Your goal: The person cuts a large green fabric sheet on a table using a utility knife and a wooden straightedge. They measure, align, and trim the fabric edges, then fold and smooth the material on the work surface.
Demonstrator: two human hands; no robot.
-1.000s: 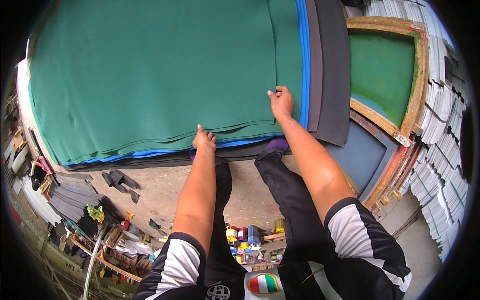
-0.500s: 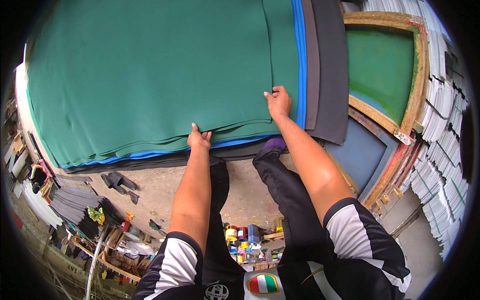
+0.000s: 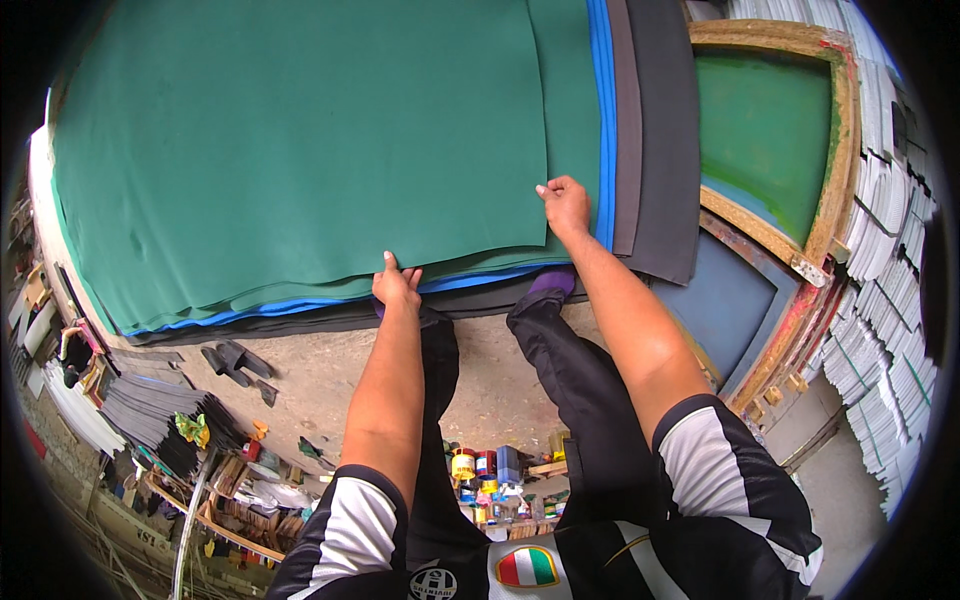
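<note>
Wooden frames [image 3: 774,38] stand just right of the sheet stack [image 3: 668,150]. Both arms reach forward, right hand [image 3: 566,204] pinching the right edge of the top green sheet [image 3: 320,130], left hand [image 3: 398,283] (clamped or not, I cannot tell) at its front edge. Less green shows below that edge than half a second ago; rightward, a wider green margin [image 3: 575,110] meets blue sheets [image 3: 606,120].

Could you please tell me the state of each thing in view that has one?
Top green sheet: spread out, right edge inset from the green beneath
Left hand: at the near edge, thumb up, grip unclear
Right hand: pinching the right edge
Blue sheets: stacked under green, edges exposed
Wood-framed green panel: streaked
Black sandals: unworn, on the floor
White bundles: stacked
</note>
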